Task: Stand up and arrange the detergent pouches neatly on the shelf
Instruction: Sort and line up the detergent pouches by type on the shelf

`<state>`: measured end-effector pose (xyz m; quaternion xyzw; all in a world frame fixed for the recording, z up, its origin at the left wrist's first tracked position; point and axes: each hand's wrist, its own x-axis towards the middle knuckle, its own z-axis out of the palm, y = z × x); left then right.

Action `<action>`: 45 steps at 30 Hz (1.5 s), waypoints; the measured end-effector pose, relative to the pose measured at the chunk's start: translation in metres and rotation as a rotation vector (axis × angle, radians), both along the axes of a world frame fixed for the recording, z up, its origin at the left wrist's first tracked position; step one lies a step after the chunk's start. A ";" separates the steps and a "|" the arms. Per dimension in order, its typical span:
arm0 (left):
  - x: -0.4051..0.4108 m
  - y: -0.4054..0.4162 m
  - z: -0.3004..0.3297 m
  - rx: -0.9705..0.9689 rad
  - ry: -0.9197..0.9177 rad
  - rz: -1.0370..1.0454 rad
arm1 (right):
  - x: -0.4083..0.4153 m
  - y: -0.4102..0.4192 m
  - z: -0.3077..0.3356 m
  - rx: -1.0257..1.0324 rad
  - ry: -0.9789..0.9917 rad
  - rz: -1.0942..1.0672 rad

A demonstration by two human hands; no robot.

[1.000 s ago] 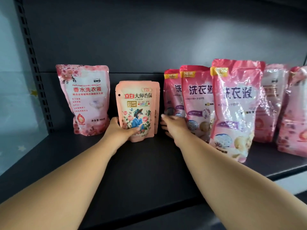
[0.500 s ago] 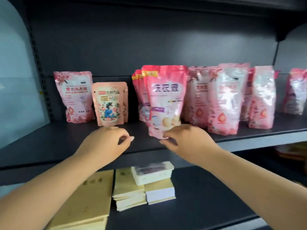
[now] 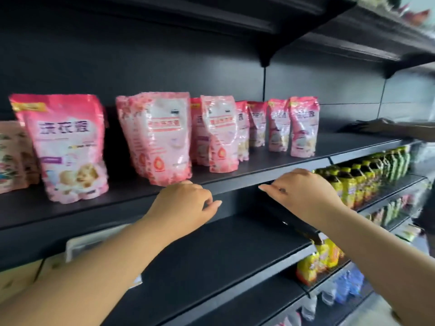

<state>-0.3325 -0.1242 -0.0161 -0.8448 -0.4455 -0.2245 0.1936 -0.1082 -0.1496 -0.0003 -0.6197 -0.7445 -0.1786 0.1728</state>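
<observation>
Pink detergent pouches stand upright along a dark shelf (image 3: 259, 168). At the left is a large pouch with bold characters (image 3: 66, 147), then a paler floral pouch (image 3: 160, 137), another floral pouch (image 3: 220, 135) and a row of smaller pouches (image 3: 303, 125) further right. My left hand (image 3: 186, 205) hovers in front of the shelf edge, just below the paler floral pouch, fingers loosely curled and holding nothing. My right hand (image 3: 303, 194) hangs at the shelf's front edge, fingers relaxed, also holding nothing. Neither hand touches a pouch.
A peach floral pouch (image 3: 11, 156) shows at the far left edge. Below runs a bare dark shelf (image 3: 211, 255). Yellow-green bottles (image 3: 357, 180) fill the lower right shelves. Another person's dark-gloved hand (image 3: 367, 125) rests on the shelf at far right. Cartons (image 3: 18, 278) sit lower left.
The view has swung right along the shelf. Both hands came off the pouches at the left, pulled back, and now hover at the shelf's front edge further right.
</observation>
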 end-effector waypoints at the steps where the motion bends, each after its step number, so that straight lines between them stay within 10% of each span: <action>1: 0.014 0.009 0.001 -0.007 -0.005 -0.010 | 0.014 0.003 0.000 0.005 0.012 -0.025; 20: 0.181 0.224 0.005 0.015 -0.309 0.275 | 0.141 0.249 0.017 -0.135 0.083 0.032; 33: 0.207 0.263 0.006 -0.017 -0.595 0.704 | 0.099 0.428 0.005 -0.489 1.500 0.277; 45: 0.201 0.279 -0.001 0.103 -0.642 0.712 | 0.074 0.455 -0.003 -0.360 1.495 0.410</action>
